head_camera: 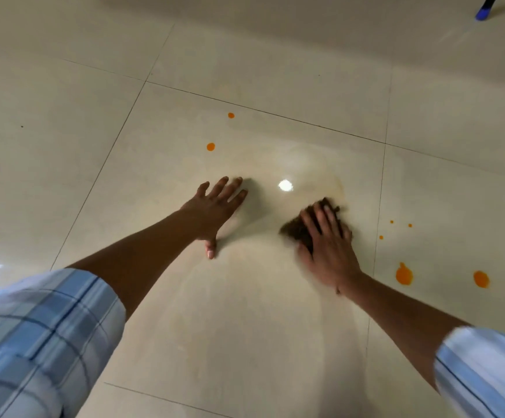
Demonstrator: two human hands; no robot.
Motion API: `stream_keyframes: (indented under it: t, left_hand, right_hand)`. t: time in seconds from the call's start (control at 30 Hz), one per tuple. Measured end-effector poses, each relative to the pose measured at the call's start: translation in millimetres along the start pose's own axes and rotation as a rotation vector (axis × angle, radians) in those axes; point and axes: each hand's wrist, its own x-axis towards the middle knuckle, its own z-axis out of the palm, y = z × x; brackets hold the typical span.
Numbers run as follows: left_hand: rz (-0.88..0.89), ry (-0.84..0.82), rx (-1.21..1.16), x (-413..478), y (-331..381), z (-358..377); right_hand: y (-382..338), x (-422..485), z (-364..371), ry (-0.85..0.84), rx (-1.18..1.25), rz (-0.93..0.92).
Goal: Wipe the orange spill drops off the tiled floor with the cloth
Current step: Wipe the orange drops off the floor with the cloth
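My right hand [326, 242] presses a dark brown cloth [298, 229] flat on the cream tiled floor [245, 327]; both are motion-blurred. My left hand [215, 211] lies flat on the tile with fingers spread, holding nothing. Two orange drops [210, 146] [231, 115] sit beyond the left hand. Two larger orange drops [404, 275] [481, 279] lie to the right of my right hand, with three tiny orange specks [391, 221] above them. Faint yellowish smear streaks [332, 179] show around the cloth.
Dark grout lines [379, 206] divide the large tiles. A blue-tipped object [483, 12] stands at the far top right. A bright light reflection [285, 185] shines on the floor between my hands.
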Motion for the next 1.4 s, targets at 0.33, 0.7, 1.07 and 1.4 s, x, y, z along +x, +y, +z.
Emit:
stream_keyframes:
  t: [0.33, 0.7, 1.07, 1.4]
  left_hand:
    - [-0.370, 0.358, -0.563, -41.9, -46.1, 57.1]
    - [-0.427, 0.531, -0.439, 1.0, -84.9, 77.7]
    - [-0.431, 0.526, -0.498, 2.3, -90.7, 76.6]
    - [-0.424, 0.549, -0.512, 3.5, -90.0, 78.7]
  right_hand:
    - [-41.7, -21.4, 12.5, 0.054, 0.027, -0.275]
    - [-80.8, 52.7, 13.3, 0.120, 0.123, -0.156]
    - [-179.2, 213.2, 0.9, 0.137, 0.123, -0.246]
    - [-186.6, 164.2, 5.9, 0.096, 0.077, -0.223]
